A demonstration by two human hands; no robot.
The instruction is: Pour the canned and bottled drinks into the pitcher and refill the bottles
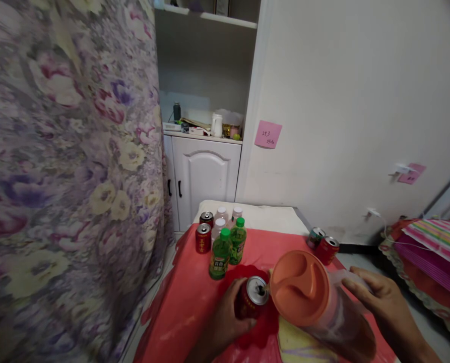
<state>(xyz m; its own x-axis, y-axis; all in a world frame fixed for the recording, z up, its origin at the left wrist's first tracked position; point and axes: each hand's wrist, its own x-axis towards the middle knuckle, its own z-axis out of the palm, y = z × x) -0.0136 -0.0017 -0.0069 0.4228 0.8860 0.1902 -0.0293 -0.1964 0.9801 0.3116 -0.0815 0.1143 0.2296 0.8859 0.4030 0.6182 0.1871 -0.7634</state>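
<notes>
My left hand (222, 318) is wrapped round an opened red drink can (252, 298), held upright over a red scalloped plate (261, 334). My right hand (379, 298) grips the handle of a clear plastic pitcher (343, 325) that holds brown liquid. The pitcher is tilted to the left, and the spout side of its orange lid (299, 287) is right at the can's opening. Whether liquid is flowing between them I cannot make out clearly. A folded yellow cloth (298, 343) lies beneath the pitcher.
Two green-capped bottles (220, 254) stand beyond the can, with white-capped clear bottles (220, 214) and red cans (203, 238) behind. Two more cans (326, 249) are at the table's right. A red cover (172, 312) drapes the table; a floral curtain (77, 176) hangs left.
</notes>
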